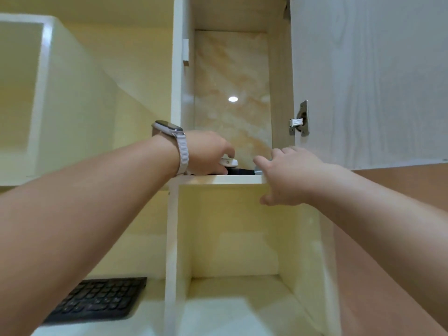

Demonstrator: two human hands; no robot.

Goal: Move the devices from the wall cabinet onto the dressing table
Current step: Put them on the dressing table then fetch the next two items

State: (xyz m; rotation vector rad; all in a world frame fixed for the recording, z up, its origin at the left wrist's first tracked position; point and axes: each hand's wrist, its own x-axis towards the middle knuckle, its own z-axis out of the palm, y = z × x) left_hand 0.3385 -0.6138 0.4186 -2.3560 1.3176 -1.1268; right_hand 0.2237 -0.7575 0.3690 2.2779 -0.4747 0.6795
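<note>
Both my hands reach up into the open wall cabinet (231, 69). My left hand (208, 154), with a watch on its wrist, grips a small white device (229, 162) just above the shelf edge (218, 179). Behind it a dark device (240, 171) lies on the shelf, mostly hidden by the edge. My right hand (288, 175) is at the shelf's right end with its fingers loosely extended toward the dark device; its fingertips are close to it, and contact cannot be made out. A black keyboard (97, 300) lies on the dressing table (150, 318) below.
The cabinet door (368, 81) stands swung open to the right, its hinge (300, 121) showing. Below the shelf is an open cubby (232, 238). A white divider panel (173, 251) runs down between cubby and keyboard. Another open box shelf (48, 93) is at the left.
</note>
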